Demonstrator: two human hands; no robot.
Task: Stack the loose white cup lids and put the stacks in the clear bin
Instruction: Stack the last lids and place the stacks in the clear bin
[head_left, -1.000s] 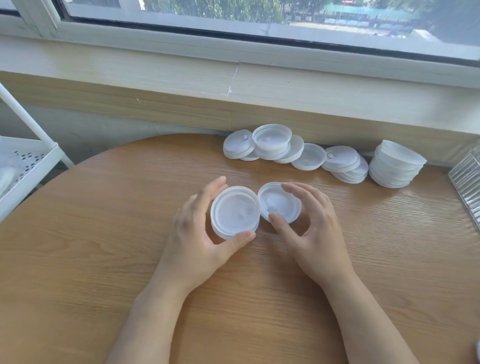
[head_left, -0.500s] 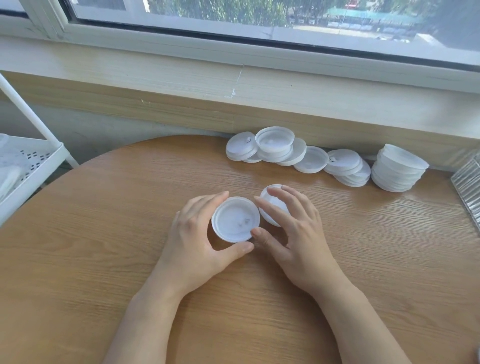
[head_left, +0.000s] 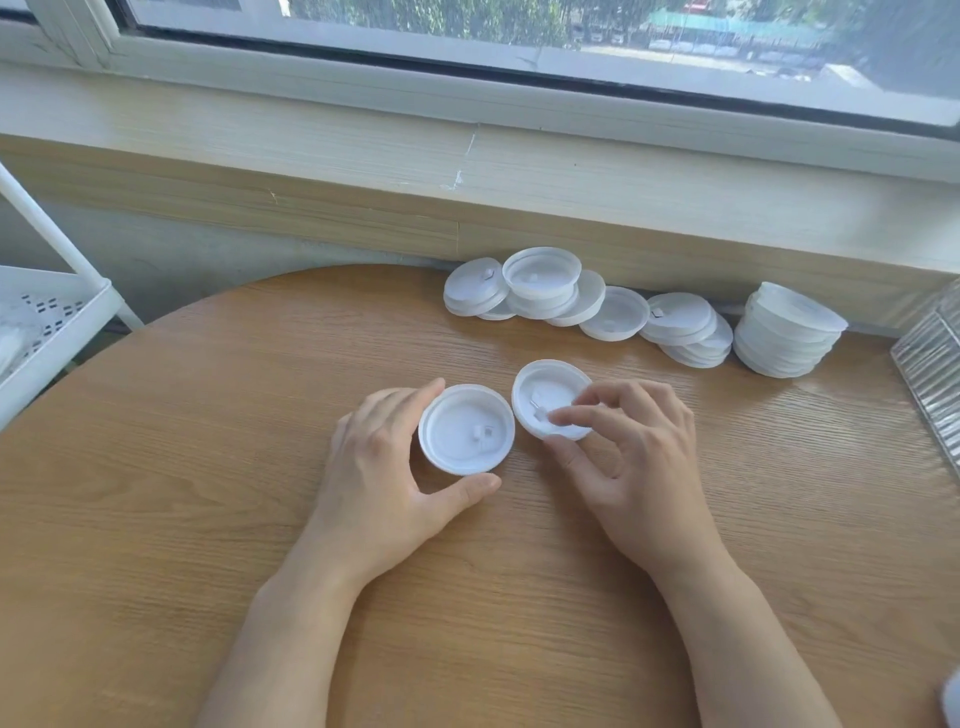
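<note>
My left hand grips a small stack of white lids, hollow side up, between thumb and fingers just above the round wooden table. Right beside it, my right hand pinches a single white lid by its near rim, tilted toward me. Loose white lids lie overlapping along the table's far edge, with a taller lid stack at their right end. The clear bin shows only as a ribbed corner at the right edge.
A wooden window ledge runs right behind the lids. A white perforated shelf rack stands off the table's left side. A pale object shows at the lower right corner.
My right hand has shifted its hold on the single lid, which now shows more of its hollow side, tilted beside the left stack. My left hand stays in place.
</note>
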